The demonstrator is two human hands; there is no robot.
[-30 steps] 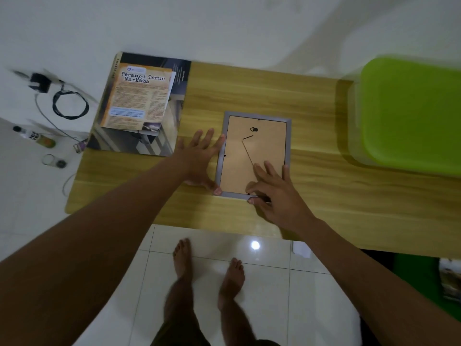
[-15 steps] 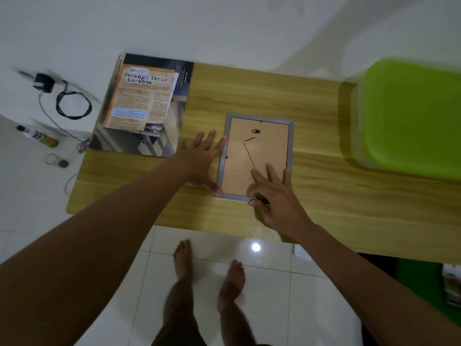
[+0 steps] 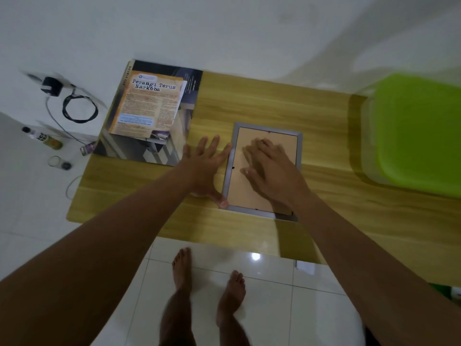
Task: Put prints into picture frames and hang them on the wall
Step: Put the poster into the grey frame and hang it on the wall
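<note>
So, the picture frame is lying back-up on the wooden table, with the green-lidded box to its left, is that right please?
Not quite: the green-lidded box stands to the right of the picture frame, not its left, as the head view shows. The frame does lie back-up on the wooden table.

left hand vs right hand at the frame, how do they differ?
The left hand lies flat on the table, against the left rim of the picture frame; the right hand lies on the frame's brown backing. The left hand's fingers are spread and sharp; the right hand's are closer together and blurred. Both are open, gripping nothing.
</note>
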